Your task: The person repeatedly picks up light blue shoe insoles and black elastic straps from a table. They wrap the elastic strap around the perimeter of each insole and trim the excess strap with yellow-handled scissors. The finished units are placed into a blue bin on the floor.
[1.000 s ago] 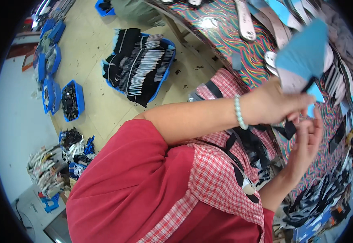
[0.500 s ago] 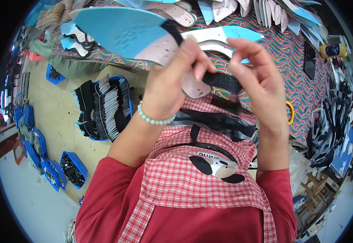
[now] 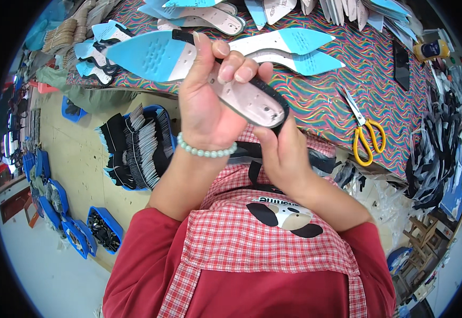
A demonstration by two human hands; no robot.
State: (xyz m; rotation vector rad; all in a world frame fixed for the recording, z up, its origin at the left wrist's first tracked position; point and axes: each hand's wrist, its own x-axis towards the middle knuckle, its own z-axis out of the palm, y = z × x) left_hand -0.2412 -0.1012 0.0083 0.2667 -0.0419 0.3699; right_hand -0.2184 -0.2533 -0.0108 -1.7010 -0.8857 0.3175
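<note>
A pointed shoe insole [image 3: 252, 105], blue at the toe and pinkish-white at the heel, slants across my view above the table's near edge. My left hand [image 3: 209, 98] is closed round its middle, the fingers folded over the upper face. A thin black strip [image 3: 276, 96] runs along the insole's far edge and bends round the heel. At that heel end my right hand [image 3: 290, 159] pinches the strip against the edge; its other fingers are partly hidden. Just beyond lie two more blue-and-white insoles [image 3: 300, 40] on the patterned cloth [image 3: 321, 98].
Yellow-handled scissors [image 3: 366, 138] lie right of my hands, with a dark phone [image 3: 401, 66] and a yellow bottle [image 3: 432, 50] beyond. Black strips [image 3: 435, 153] hang at the far right. Left, a blue bin [image 3: 168, 127] holds bundled black pieces [image 3: 141, 151]. More insoles [image 3: 209, 18] are piled behind.
My right hand has dropped from beside the insole to its heel end and closed there. The insole has turned, so its heel points down and right. The scissors have come into full view.
</note>
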